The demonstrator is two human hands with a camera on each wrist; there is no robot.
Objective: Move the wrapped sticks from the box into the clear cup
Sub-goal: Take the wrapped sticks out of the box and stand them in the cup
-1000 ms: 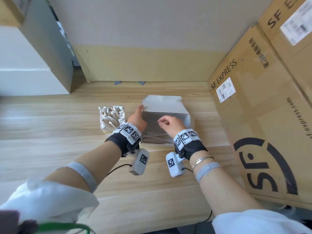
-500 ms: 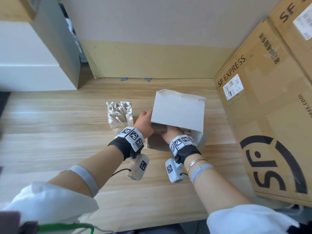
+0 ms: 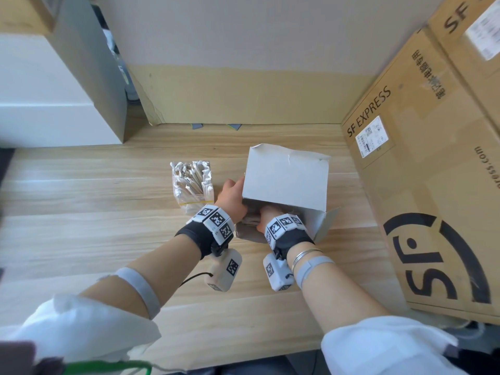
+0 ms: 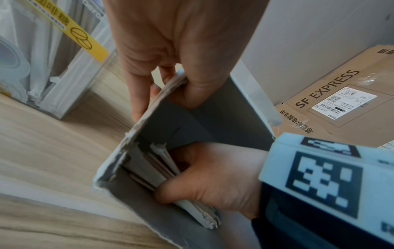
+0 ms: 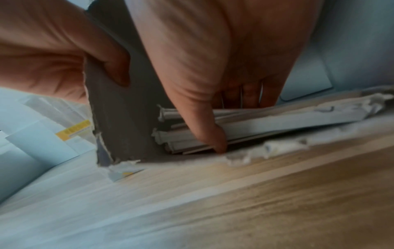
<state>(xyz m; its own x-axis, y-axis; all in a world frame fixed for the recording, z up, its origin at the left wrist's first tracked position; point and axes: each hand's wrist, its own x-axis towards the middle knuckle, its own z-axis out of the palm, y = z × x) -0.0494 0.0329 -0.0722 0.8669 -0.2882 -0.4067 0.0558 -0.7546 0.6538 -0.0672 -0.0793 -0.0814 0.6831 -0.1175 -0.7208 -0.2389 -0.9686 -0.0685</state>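
Observation:
The white cardboard box [image 3: 284, 182] stands tipped on the wooden table, its torn open end facing me. My left hand [image 3: 232, 194] pinches the box's left wall [image 4: 147, 128], thumb inside and fingers outside. My right hand [image 3: 263, 213] reaches into the opening and grips a bundle of white wrapped sticks [image 5: 266, 123], with the thumb pressed across them [image 4: 153, 170]. The clear cup [image 3: 193, 182], holding several wrapped sticks, stands just left of the box, beside my left hand. A yellow label band [image 4: 70, 32] runs across the cup.
Large SF Express cartons [image 3: 422, 171] wall off the right side. A cardboard panel [image 3: 243, 96] stands along the back, and a white cabinet [image 3: 54, 104] at the back left. Bare wooden tabletop [image 3: 81, 212] lies left of and in front of the box.
The box went from lying flat to tipped up, with its opening toward me. My right hand moved from the opening into the box and closed round the sticks. The left hand kept hold of the wall.

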